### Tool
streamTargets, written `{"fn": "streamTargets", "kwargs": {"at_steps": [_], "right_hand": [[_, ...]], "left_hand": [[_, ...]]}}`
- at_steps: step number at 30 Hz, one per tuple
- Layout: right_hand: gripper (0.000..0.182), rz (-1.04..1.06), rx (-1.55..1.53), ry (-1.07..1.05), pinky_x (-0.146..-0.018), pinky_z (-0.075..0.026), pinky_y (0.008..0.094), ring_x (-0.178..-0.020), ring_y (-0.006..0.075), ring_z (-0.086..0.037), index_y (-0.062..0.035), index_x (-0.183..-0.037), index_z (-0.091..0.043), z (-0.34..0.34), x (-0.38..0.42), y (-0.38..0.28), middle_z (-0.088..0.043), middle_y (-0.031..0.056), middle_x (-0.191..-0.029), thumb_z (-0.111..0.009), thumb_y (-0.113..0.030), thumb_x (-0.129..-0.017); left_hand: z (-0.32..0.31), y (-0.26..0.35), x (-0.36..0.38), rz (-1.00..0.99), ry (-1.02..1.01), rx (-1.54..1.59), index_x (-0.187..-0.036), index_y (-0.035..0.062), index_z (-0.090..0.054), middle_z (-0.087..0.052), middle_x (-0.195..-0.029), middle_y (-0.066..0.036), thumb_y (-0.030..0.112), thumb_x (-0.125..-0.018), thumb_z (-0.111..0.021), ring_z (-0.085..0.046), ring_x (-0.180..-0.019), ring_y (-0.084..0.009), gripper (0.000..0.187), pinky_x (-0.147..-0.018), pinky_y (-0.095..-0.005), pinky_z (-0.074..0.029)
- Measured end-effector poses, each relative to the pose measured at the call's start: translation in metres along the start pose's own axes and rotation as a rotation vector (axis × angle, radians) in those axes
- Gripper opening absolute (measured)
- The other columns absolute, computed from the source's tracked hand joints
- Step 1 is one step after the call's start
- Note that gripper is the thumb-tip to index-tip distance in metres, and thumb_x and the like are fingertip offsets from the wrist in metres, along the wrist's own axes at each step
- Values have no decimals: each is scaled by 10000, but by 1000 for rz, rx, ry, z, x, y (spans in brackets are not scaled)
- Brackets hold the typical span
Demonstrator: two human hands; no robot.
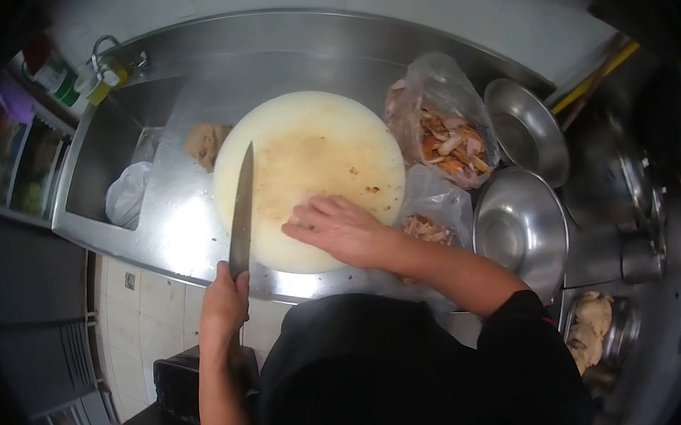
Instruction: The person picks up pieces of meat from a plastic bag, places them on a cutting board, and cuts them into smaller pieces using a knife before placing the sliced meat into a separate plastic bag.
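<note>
1. Knife (241, 209): lies along the left edge of the round cutting board (310, 146), tip pointing away from the person.
2. Left hand (225, 297) is closed around the knife's handle, just off the board's near-left rim.
3. Right hand (340, 227) rests flat, fingers spread, on the board's near part, gripping nothing.
4. Bag of meat pieces (442, 127) sits right of the board.

Long steel knife (242, 211) lies across round, stained cutting board (311, 158)
</note>
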State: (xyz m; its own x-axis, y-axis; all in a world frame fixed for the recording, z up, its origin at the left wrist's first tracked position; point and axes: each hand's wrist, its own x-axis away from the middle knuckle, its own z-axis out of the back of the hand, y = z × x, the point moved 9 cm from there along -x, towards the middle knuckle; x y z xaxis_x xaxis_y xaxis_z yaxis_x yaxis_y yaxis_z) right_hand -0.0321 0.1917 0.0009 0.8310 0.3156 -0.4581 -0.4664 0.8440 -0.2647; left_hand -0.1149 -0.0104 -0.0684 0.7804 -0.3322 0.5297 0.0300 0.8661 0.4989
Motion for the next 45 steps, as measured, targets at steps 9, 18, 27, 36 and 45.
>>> {"fn": "streamTargets", "kwargs": {"at_steps": [9, 18, 27, 36, 45], "right_hand": [[384, -798, -595, -138, -975, -507, 412, -1140, 346, -605, -30, -1250, -635, -47, -9, 94, -637, 165, -1183, -691, -144, -888], [290, -347, -386, -109, -919, -526, 373, -1072, 317, -618, -29, -1129, -676, -28, 6, 60, -600, 146, -1154, -743, -114, -860], [247, -423, -171, 0, -884, -514, 410, -990, 340, -606, -18, -1014, -657, -39, 4, 25, -569, 156, -1071, -760, -130, -820], [238, -527, -287, -27, -878, -503, 426, -1001, 356, -588, -11, -993, -644, -41, 7, 30, -570, 157, -1035, -751, -107, -803], [172, -497, -348, 18, -831, -517, 415, -947, 347, -617, -1, -968, -644, -37, 7, 34, -588, 155, -999, -718, -62, -825]], "left_hand": [[-1, -17, 39, -25, -49, 243, -1027, -52, -467, -636, -741, -192, 234, -1031, -533, -655, -545, -254, 293, -560, -392, -533], [-17, -1, 67, -130, -42, -221, -1103, 37, -521, -684, -866, -287, 234, -1016, -497, -658, -860, -494, 216, -781, -594, -501], [3, 23, 90, -150, -60, -422, -1085, 40, -481, -681, -826, -249, 165, -980, -518, -676, -816, -470, 167, -722, -573, -527], [-15, 39, 60, -182, -125, -340, -1118, 40, -488, -693, -838, -261, 134, -967, -475, -682, -816, -476, 178, -716, -574, -529], [-33, 40, 43, -136, -140, -354, -1158, 34, -483, -693, -828, -264, 151, -971, -485, -682, -834, -482, 221, -719, -579, -519]]}}
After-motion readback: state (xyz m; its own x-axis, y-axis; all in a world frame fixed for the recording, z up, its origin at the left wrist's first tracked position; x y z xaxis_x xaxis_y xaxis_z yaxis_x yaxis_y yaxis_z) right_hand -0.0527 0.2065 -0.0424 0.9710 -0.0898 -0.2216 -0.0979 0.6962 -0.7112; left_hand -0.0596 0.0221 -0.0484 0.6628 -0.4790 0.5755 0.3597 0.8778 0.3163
